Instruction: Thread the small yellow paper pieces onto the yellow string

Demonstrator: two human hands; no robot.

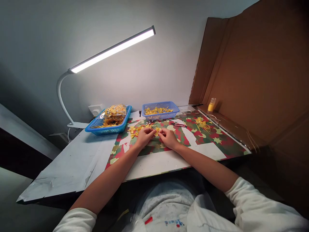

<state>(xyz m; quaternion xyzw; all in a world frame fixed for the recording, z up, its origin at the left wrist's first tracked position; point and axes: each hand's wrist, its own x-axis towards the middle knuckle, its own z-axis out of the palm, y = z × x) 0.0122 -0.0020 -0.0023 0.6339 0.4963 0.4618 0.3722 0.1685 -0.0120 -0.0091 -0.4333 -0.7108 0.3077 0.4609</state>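
Evidently, fine fingerwork is underway: the left hand (145,137) and right hand (168,138) seem pinched on a small yellow ribbon-like piece (157,130), inward from the desk's (74,161) front edge, calling for steadiness.

We saw red, green and cream camouflage, with pale stars, on the mat (218,146). Our eyes found bright blue on the left basket (108,130), periwinkle on the other basket (160,115), and plain brown on the cardboard (260,74).
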